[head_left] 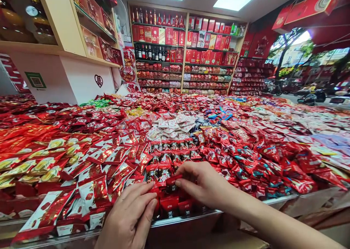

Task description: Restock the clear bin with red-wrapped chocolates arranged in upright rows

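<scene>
My right hand pinches a small red and black candy packet at the near edge of a big display table. My left hand lies just to its left, fingertips resting on the same cluster of red and black packets. These packets sit in neat rows in front of me. To the left of my left hand lie red packets with white panels.
The table is covered in heaps of wrapped sweets: red and gold packets at left, white sachets in the middle, red and blue ones at right. A metal rim edges the table. Shelves of red boxes and bottles line the back wall.
</scene>
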`<state>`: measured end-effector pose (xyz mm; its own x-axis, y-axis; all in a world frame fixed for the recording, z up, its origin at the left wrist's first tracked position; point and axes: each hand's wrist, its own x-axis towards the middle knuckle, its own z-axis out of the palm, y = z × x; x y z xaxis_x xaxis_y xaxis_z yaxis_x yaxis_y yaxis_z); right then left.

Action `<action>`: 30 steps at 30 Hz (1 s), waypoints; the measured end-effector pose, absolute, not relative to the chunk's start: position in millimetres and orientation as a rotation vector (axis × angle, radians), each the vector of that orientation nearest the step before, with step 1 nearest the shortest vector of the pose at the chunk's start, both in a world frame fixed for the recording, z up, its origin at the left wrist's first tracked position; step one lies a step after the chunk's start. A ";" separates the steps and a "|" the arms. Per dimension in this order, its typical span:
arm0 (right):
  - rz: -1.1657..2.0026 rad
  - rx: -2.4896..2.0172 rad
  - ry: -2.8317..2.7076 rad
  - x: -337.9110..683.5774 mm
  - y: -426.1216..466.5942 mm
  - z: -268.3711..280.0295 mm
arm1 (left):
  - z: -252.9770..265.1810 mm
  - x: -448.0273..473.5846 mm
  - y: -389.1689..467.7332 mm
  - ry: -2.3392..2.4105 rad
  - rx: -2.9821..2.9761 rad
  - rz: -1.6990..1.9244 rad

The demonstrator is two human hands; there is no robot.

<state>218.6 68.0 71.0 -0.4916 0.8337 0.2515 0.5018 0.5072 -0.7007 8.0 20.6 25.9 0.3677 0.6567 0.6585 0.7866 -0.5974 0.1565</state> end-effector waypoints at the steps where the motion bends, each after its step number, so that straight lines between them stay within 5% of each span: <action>1: 0.731 -1.100 -2.203 217.8 69.7 69.6 | 26.0 8.4 21.4 -1.283 -2.435 -1.051; 30: 0.575 -1.162 -2.438 218.1 64.5 87.5 | 20.1 12.3 24.7 -1.206 -2.492 -0.940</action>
<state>218.1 64.5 87.5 -0.5870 0.7938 0.1591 0.6388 0.5749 -0.5113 12.3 24.7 20.1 0.4595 0.6251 0.6309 0.7643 -0.6402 0.0777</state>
